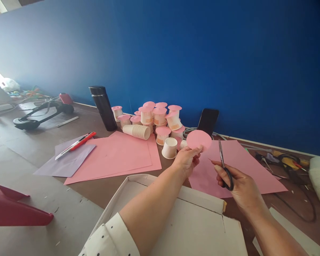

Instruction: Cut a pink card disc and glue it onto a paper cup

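Note:
My left hand [188, 160] pinches the lower edge of a round pink paper disc [198, 139], thumb on its face. To the right of it, my right hand [236, 179] grips a pair of black-handled scissors [222, 153], blades pointing up and apart from the disc. Under both hands lies a large pink paper sheet [245, 167]. Behind my left hand stand several white paper cups topped with pink discs [160, 115], some piled on others. A bare white cup [170, 148] sits in front of them, beside a stack of nested cups [137, 131] lying on its side.
An open white cardboard box [200, 224] lies below my arms. Left are pink sheets [117, 154], a red utility knife [76, 145] on lilac paper and a black flask [103, 108]. A phone [208, 120] leans on the blue wall; cables [290, 167] lie at right.

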`<state>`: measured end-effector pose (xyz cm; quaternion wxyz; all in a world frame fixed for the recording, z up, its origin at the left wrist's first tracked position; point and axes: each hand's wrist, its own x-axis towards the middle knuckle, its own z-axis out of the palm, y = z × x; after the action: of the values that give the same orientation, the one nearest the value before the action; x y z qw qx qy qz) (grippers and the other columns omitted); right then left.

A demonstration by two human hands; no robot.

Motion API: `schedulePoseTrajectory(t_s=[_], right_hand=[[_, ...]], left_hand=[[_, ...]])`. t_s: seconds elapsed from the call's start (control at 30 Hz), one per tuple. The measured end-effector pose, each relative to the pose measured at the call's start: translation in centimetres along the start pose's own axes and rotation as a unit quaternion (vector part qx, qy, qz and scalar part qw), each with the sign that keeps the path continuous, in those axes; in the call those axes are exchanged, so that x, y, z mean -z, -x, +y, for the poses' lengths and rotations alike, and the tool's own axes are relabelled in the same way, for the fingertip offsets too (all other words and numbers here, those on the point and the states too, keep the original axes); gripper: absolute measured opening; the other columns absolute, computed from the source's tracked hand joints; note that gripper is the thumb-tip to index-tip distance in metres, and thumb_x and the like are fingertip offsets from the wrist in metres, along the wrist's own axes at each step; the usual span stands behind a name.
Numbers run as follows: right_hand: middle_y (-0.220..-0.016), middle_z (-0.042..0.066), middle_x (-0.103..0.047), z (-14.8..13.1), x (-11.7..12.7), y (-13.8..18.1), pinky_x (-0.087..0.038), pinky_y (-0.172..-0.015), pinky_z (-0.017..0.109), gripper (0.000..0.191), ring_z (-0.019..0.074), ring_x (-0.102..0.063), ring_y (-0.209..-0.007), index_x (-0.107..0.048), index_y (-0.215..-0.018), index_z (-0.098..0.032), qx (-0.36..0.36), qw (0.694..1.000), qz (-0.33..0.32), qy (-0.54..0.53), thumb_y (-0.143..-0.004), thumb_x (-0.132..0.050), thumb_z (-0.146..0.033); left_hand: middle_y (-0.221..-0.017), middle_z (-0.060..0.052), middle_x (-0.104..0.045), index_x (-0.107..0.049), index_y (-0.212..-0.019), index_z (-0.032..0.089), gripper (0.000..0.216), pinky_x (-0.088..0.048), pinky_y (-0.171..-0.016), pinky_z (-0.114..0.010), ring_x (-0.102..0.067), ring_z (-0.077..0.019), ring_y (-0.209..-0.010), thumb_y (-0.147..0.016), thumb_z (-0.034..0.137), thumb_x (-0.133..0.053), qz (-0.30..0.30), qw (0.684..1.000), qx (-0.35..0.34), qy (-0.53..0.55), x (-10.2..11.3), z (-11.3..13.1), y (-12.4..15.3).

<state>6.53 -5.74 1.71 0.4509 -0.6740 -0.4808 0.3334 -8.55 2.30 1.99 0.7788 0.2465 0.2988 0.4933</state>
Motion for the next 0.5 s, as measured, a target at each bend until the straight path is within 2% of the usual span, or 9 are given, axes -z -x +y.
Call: schedulePoseTrajectory(t_s=[0.13,0.37,0.5], right_hand=[[-0.062,0.001,-0.062,-0.15,-0.04,0.05,-0.053,-0.062,0.028,0.071,0.0158,-0.059,-0.060,-0.078,-0.111,-0.017,-0.008,1.000,-0.006,-0.012,-0.065,-0.074,-0.070],[-0.062,0.000,-0.063,-0.10,-0.22,0.00,-0.053,-0.062,0.028,0.071,0.0156,-0.059,-0.060,-0.077,-0.110,-0.016,0.000,1.000,-0.024,-0.013,-0.064,-0.075,-0.070],[-0.061,0.000,-0.063,0.08,-0.31,0.06,-0.053,-0.061,0.027,0.067,0.0152,-0.059,-0.059,-0.078,-0.110,-0.017,0.005,0.999,-0.036,-0.009,-0.065,-0.075,-0.068]], left_hand=[[-0.075,0.002,-0.057,-0.066,-0.079,0.014,0.038,-0.033,-0.057,-0.017,-0.043,-0.0026,-0.061,-0.057,0.030,-0.092,-0.009,0.999,0.010,0.044,0.09,0.07,0.00],[-0.079,0.000,-0.060,-0.068,-0.082,0.013,0.027,-0.034,-0.059,-0.017,-0.045,-0.0029,-0.062,-0.065,0.025,-0.086,-0.007,0.998,0.015,0.058,0.22,-0.08,-0.08],[-0.074,0.001,-0.056,-0.066,-0.078,0.013,0.016,-0.035,-0.059,-0.017,-0.045,-0.0040,-0.062,-0.072,0.019,-0.079,0.000,0.998,0.018,0.053,0.04,0.01,0.02]])
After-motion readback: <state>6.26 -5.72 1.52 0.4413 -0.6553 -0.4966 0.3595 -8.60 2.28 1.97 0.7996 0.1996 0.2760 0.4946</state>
